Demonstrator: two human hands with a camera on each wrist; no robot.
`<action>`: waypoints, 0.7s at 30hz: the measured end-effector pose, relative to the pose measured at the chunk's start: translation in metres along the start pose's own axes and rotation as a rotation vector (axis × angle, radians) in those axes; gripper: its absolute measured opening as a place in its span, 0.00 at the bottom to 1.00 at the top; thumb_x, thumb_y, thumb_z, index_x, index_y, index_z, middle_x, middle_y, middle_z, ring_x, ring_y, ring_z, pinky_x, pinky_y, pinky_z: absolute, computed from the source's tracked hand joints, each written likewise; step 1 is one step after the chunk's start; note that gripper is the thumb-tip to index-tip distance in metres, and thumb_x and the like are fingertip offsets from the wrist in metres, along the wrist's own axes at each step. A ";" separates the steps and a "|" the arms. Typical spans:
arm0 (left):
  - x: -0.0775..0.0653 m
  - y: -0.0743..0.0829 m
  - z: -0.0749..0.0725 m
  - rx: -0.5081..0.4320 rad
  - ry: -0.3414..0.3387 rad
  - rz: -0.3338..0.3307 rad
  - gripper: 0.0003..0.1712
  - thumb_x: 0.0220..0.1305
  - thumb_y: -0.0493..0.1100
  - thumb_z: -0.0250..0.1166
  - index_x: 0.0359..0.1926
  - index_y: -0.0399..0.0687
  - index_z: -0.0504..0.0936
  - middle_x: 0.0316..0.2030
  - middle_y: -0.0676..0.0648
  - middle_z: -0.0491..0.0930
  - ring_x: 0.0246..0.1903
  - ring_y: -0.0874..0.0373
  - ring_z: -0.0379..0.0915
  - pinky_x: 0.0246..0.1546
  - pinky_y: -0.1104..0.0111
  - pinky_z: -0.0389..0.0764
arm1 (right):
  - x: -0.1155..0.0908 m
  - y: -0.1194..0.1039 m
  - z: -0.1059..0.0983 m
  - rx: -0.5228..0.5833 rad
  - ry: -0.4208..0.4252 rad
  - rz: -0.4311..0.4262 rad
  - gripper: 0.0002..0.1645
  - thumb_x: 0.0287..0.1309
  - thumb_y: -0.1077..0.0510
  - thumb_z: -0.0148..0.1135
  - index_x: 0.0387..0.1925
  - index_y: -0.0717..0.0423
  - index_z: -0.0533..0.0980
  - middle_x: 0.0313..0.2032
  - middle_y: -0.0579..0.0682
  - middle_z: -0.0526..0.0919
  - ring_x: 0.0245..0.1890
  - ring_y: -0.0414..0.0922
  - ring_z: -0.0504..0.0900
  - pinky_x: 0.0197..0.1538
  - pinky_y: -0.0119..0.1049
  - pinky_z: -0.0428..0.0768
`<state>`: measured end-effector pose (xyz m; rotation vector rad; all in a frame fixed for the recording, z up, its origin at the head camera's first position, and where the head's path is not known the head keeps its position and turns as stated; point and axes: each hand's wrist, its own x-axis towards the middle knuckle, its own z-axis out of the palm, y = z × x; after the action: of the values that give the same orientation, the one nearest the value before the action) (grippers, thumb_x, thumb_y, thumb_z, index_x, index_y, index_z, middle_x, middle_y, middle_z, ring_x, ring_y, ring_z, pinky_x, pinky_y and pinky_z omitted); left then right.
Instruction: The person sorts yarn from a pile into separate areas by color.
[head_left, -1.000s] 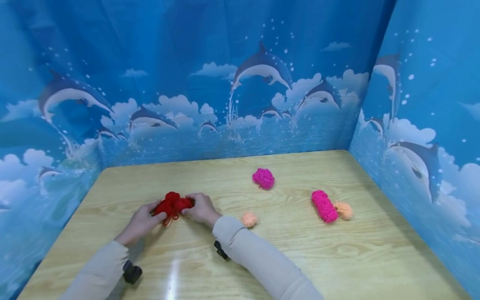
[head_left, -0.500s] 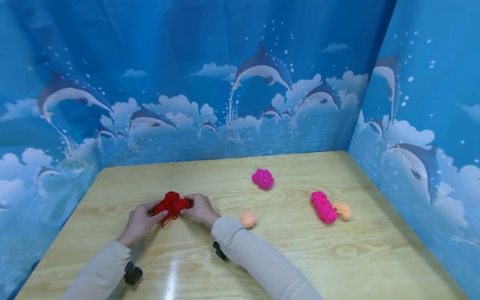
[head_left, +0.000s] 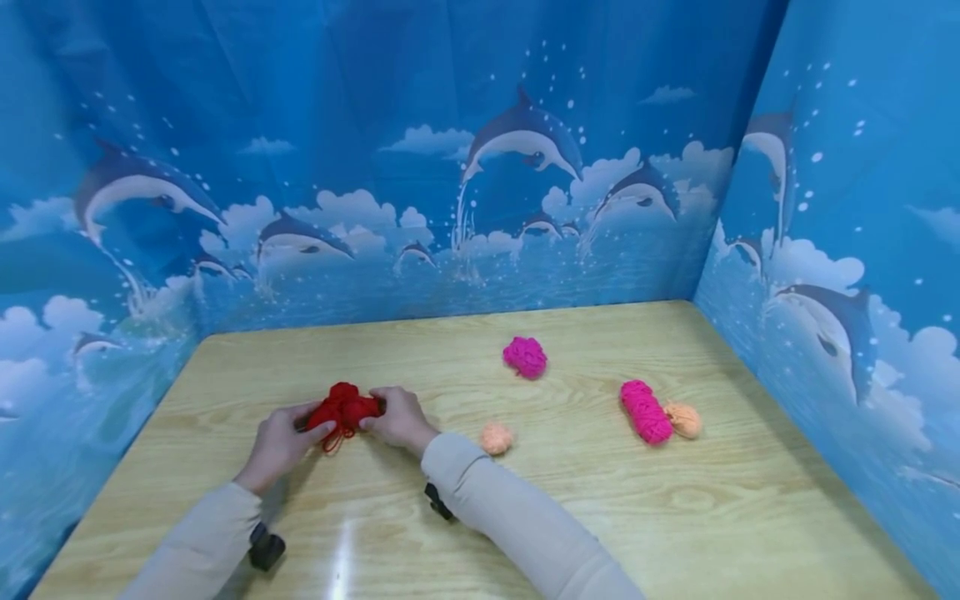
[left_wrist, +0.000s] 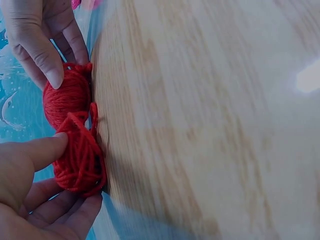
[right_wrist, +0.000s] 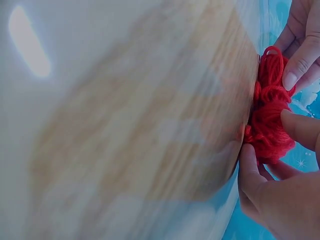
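Note:
Red balls of yarn (head_left: pixel 343 395) sit bunched together on the left part of the table, with a loose strand trailing toward the front. My left hand (head_left: pixel 279 442) grips the left red ball (left_wrist: pixel 80 162), thumb on top and fingers underneath, as the left wrist view shows. From the other side my right hand (head_left: pixel 403 421) holds the right red ball (right_wrist: pixel 272 130) between thumb and fingers. The two held balls press end to end, and a third red lump shows behind them in the head view.
A small peach yarn ball (head_left: pixel 497 438) lies just beyond the right forearm. Farther back is a magenta ball (head_left: pixel 525 357). To the right, a magenta skein (head_left: pixel 647 412) touches another peach ball (head_left: pixel 684 420). Blue dolphin curtains (head_left: pixel 420 192) border the wooden table (head_left: pixel 697 517).
My right hand has shifted slightly left, bringing the right red ball closer against the others. The left hand stays nearly in place, and the other yarn lies as before.

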<state>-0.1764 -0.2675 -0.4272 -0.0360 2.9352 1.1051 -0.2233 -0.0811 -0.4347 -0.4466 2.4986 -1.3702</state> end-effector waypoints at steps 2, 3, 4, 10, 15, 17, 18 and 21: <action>0.000 0.001 0.000 0.000 0.003 -0.001 0.32 0.66 0.46 0.63 0.62 0.27 0.69 0.56 0.28 0.73 0.54 0.35 0.71 0.48 0.50 0.78 | 0.001 0.001 0.001 0.011 0.001 0.007 0.30 0.58 0.60 0.66 0.62 0.59 0.71 0.59 0.52 0.76 0.59 0.46 0.74 0.59 0.34 0.74; -0.001 0.001 0.000 0.002 0.003 -0.001 0.32 0.66 0.46 0.63 0.62 0.27 0.69 0.56 0.28 0.73 0.54 0.35 0.71 0.48 0.50 0.78 | 0.001 0.002 0.001 0.013 0.002 0.008 0.30 0.58 0.60 0.67 0.62 0.60 0.71 0.59 0.52 0.77 0.59 0.46 0.74 0.58 0.34 0.74; -0.001 0.001 0.000 0.003 0.003 -0.002 0.32 0.66 0.45 0.63 0.62 0.27 0.69 0.56 0.28 0.73 0.55 0.35 0.70 0.49 0.49 0.77 | 0.001 0.002 0.000 0.020 0.000 0.014 0.31 0.58 0.59 0.67 0.62 0.59 0.71 0.59 0.52 0.76 0.59 0.46 0.74 0.58 0.34 0.74; -0.002 0.004 -0.002 -0.011 -0.016 -0.040 0.35 0.67 0.49 0.61 0.66 0.28 0.65 0.61 0.28 0.67 0.61 0.33 0.63 0.56 0.45 0.71 | -0.001 -0.001 -0.007 0.094 -0.026 0.028 0.32 0.59 0.58 0.66 0.64 0.58 0.69 0.58 0.53 0.77 0.55 0.46 0.77 0.53 0.33 0.78; -0.001 0.009 -0.005 -0.063 -0.031 -0.079 0.38 0.68 0.51 0.60 0.69 0.31 0.60 0.65 0.29 0.62 0.63 0.34 0.60 0.59 0.46 0.69 | -0.002 -0.002 -0.019 0.119 -0.041 -0.003 0.31 0.60 0.58 0.65 0.64 0.59 0.69 0.59 0.55 0.76 0.56 0.49 0.76 0.53 0.35 0.78; 0.001 0.010 -0.005 -0.081 -0.031 -0.084 0.39 0.68 0.50 0.60 0.70 0.32 0.58 0.66 0.30 0.61 0.63 0.34 0.60 0.59 0.48 0.69 | -0.002 -0.001 -0.026 0.130 -0.051 -0.010 0.31 0.61 0.58 0.64 0.65 0.59 0.69 0.60 0.55 0.75 0.58 0.50 0.74 0.54 0.37 0.77; 0.002 0.011 -0.005 -0.084 -0.030 -0.085 0.39 0.68 0.50 0.60 0.70 0.32 0.58 0.67 0.30 0.60 0.64 0.34 0.60 0.59 0.48 0.69 | -0.003 -0.001 -0.029 0.135 -0.057 -0.013 0.31 0.61 0.58 0.63 0.65 0.59 0.69 0.61 0.55 0.74 0.58 0.51 0.73 0.55 0.38 0.77; 0.005 0.014 -0.006 -0.091 -0.029 -0.087 0.39 0.67 0.51 0.60 0.70 0.33 0.57 0.68 0.30 0.59 0.64 0.34 0.59 0.59 0.49 0.70 | -0.004 -0.003 -0.041 0.123 -0.059 -0.021 0.31 0.62 0.57 0.63 0.65 0.59 0.68 0.61 0.55 0.74 0.60 0.52 0.72 0.56 0.39 0.76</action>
<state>-0.1821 -0.2608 -0.4136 -0.1460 2.8262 1.2154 -0.2340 -0.0497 -0.4101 -0.4810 2.3535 -1.4858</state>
